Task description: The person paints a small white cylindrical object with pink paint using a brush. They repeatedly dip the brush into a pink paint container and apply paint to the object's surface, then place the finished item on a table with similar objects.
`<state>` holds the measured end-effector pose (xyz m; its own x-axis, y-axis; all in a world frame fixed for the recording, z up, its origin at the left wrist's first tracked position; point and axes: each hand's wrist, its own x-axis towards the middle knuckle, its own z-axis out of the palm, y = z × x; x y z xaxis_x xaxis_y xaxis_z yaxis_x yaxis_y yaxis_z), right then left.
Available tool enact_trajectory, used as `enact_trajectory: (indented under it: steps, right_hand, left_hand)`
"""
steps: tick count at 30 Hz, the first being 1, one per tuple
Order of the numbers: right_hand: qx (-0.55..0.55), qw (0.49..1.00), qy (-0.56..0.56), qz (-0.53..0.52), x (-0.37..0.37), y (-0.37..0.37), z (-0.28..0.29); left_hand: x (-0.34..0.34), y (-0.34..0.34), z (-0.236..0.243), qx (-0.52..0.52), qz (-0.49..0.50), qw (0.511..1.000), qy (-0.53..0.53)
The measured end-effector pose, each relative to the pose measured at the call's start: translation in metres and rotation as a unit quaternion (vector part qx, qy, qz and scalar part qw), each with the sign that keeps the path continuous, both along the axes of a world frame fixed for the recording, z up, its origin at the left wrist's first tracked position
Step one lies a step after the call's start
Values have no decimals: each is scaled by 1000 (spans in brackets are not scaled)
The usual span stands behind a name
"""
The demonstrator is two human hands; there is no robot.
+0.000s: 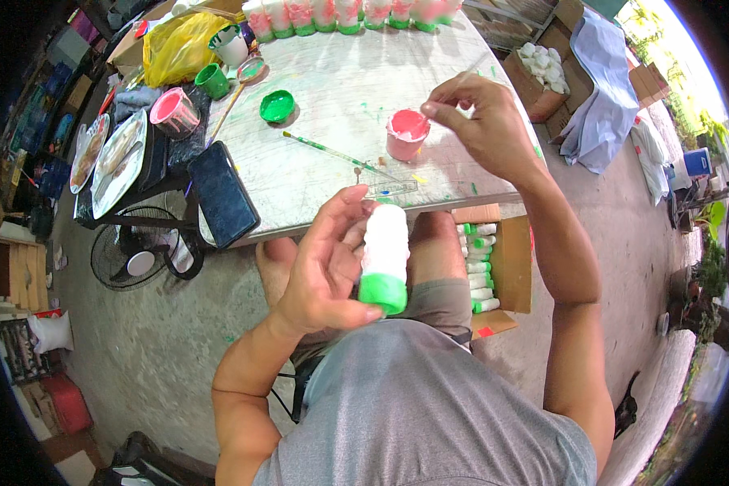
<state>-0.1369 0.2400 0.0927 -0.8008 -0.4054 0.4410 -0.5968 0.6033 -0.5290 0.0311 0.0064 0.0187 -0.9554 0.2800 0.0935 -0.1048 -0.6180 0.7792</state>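
My left hand (pixel 326 263) is wrapped round a white bumpy cylinder with a green base (pixel 384 251), its fingers at the ends and side. The cylinder tilts in front of my body, just off the table's near edge. My right hand (pixel 486 121) pinches a thin paintbrush (pixel 471 71), mostly hidden by the fingers and blurred. Its lower end is at the rim of a small cup of pink paint (pixel 406 134). Left of that cup lies another brush with a green-speckled handle (pixel 332 152). A round lid of green paint (pixel 277 106) sits farther back.
Along the table's (pixel 324 73) far edge stands a row of pink-and-white figures with green bases (pixel 324 14). A phone (pixel 223 194) lies at the left corner, near paint pots (pixel 175 112) and plates (pixel 120 166). Below right, a cardboard box (pixel 512 263) holds several green-and-white cylinders. A fan (pixel 140 261) stands on the floor.
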Motion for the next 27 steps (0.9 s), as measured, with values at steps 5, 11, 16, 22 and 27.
enact_trajectory:
  steps: [5,11,16,22,27]
  right_hand:
    - [12,998,-51,15,-3,-5,5]
    - [-93,993,-67,15,8,18,17]
    - [-59,996,-8,61,30,34,17]
    - [-239,970,-28,23,59,44,-5]
    - [-586,791,-165,60,109,21,-57]
  left_hand:
    - [-15,-3,-22,-170,132,952,218]
    - [-26,-11,-19,-219,163,928,254]
    - [-28,-6,-21,-226,175,916,282]
    - [-29,-3,-27,-262,209,880,336]
    - [-28,0,-29,-342,262,814,389]
